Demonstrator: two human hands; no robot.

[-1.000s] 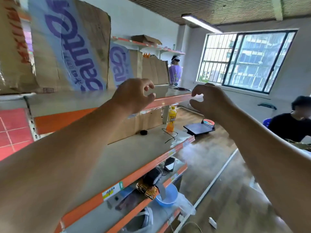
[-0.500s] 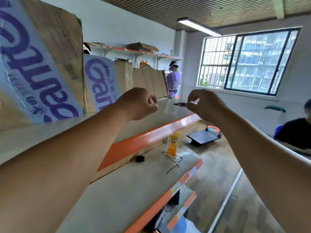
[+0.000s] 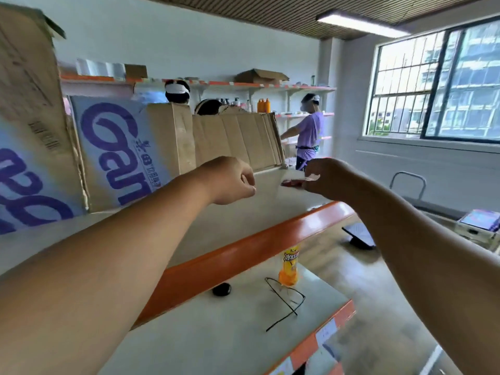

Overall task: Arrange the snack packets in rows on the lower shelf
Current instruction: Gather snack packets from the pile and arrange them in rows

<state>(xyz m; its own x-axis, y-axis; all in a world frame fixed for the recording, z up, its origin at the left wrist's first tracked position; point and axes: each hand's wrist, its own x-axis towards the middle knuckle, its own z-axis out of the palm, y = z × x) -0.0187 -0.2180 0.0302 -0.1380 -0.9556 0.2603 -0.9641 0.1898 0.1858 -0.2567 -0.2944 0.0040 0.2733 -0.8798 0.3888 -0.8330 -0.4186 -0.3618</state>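
Snack packet (image 3: 293, 182), a thin red sliver seen edge-on in the head view, is in my right hand (image 3: 328, 177), the grip pinched narrow on one end, above the upper shelf (image 3: 257, 212). My left hand (image 3: 230, 181) hovers near it, grip curled tight, holding nothing I can see. On the lower shelf (image 3: 203, 334) are an orange bottle (image 3: 289, 266), a black disc (image 3: 221, 289) and a black cable (image 3: 286, 304).

Cardboard boxes (image 3: 130, 147) stand along the back edge of the upper shelf (image 3: 257, 212). On the shelf below (image 3: 203, 334), near its right end, an orange drink bottle (image 3: 289, 266) stands just beside a looped black cable (image 3: 286, 301) and a small black disc (image 3: 221, 289). A person in purple (image 3: 311, 128) faces the wall shelves.
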